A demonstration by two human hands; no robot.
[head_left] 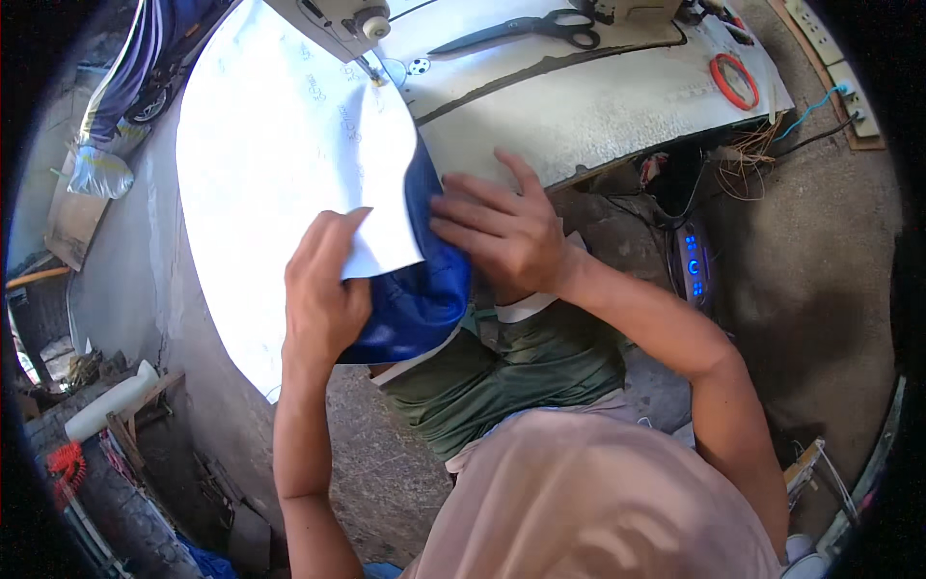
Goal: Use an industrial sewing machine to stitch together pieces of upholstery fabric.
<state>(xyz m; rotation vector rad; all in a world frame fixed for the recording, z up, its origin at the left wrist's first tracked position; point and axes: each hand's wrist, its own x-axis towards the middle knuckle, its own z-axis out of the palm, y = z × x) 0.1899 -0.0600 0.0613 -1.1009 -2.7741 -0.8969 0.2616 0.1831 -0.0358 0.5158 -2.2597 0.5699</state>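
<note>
A large white sheet with faint printing spreads under the sewing machine head and over the table's left side. Glossy blue material, folded and sagging, shows beneath its near right edge and hangs above my lap. My left hand is closed on the white sheet near its near corner, thumb on top; whether it grips the blue layer too is hidden. Against the blue material's right side lies my right hand, fingers stretched out and thumb raised, holding nothing. The machine's needle area sits at the sheet's far edge.
Black scissors and a red ring lie on the worktable. A power strip with cords is at the far right. Below the table is a control box with blue lights. A white roll lies among clutter at left.
</note>
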